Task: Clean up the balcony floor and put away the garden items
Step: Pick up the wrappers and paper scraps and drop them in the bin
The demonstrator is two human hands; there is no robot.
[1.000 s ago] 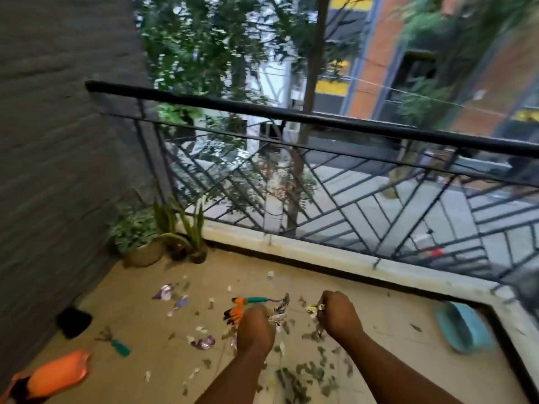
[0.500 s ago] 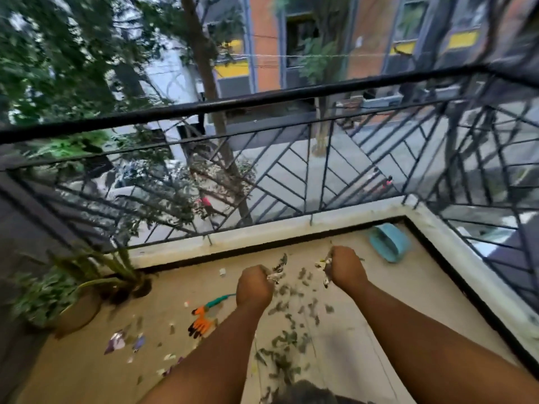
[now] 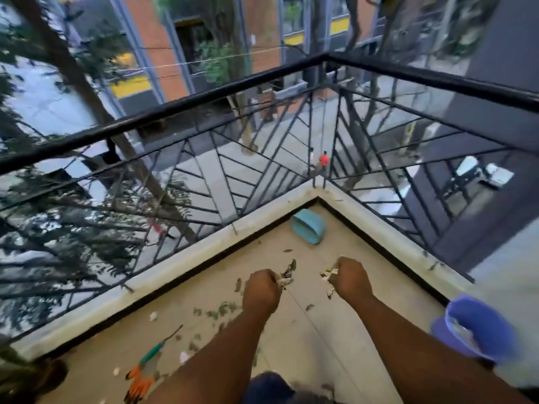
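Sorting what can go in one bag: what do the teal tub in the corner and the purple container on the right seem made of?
Teal tub: probably plastic; smooth, matte, uniformly coloured, thin rounded wall. Purple container: likely plastic too, smooth and uniformly coloured, but blurred, so uncertain.

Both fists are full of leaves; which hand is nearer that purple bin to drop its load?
The right hand: the purple bin stands on its side. The left hand would have to cross over.

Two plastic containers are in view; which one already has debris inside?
The purple bin beside the right forearm; scraps show inside it. The teal container lies tipped in the railing corner.
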